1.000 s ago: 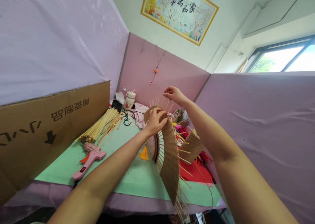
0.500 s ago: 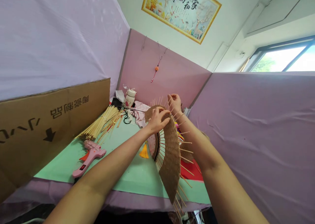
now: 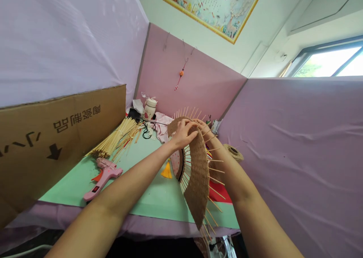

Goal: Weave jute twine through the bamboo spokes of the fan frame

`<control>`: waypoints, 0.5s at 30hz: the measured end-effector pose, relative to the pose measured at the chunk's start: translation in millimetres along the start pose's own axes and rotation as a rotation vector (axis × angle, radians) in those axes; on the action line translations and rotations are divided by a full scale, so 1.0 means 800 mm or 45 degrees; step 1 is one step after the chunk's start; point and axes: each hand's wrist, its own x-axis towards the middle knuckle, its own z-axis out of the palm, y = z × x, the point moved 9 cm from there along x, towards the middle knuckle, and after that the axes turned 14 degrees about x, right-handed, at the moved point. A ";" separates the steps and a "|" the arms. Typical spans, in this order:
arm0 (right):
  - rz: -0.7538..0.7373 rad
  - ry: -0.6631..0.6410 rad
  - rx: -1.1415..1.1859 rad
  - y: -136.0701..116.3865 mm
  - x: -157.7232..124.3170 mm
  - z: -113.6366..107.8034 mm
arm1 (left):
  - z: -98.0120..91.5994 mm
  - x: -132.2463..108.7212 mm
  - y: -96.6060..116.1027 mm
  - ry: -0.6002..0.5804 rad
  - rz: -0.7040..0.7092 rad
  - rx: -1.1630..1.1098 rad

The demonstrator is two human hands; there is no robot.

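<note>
A round woven disc (image 3: 197, 178) of brown twine on radiating bamboo sticks stands on edge above the green mat (image 3: 136, 182). My left hand (image 3: 183, 133) is closed on the disc's upper rim, fingers curled over the weave. My right hand (image 3: 202, 127) reaches behind the same rim among the stick ends; its fingers are pinched there, largely hidden by the left hand and the sticks. A spool of twine (image 3: 233, 152) lies to the right, behind my right forearm.
A pink glue gun (image 3: 103, 176) lies on the mat at the left. A bundle of bamboo sticks (image 3: 117, 139) rests beyond it beside a cardboard panel (image 3: 56, 133). A small white jar (image 3: 149, 108), cloth and red paper (image 3: 219, 191) crowd the back and right. Pink partitions enclose the table.
My right hand has come down from above the disc to its top rim beside the left hand. The left hand keeps its hold. The twine spool shows again at the right.
</note>
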 end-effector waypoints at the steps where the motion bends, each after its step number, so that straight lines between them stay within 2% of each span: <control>1: 0.021 -0.034 0.013 -0.002 -0.004 0.002 | 0.002 0.000 0.000 0.001 0.000 -0.006; 5: 0.063 -0.084 0.051 -0.007 -0.010 0.007 | 0.004 0.001 0.002 0.009 0.011 -0.026; 9: 0.019 0.010 0.073 -0.007 0.000 0.006 | 0.003 0.005 0.000 0.029 0.077 -0.104; 11: 0.005 0.066 0.059 -0.004 0.005 0.005 | 0.002 0.010 -0.014 0.083 0.031 -0.220; 15: 0.003 0.144 -0.008 0.005 0.007 0.002 | 0.006 0.023 -0.060 0.214 -0.224 -0.382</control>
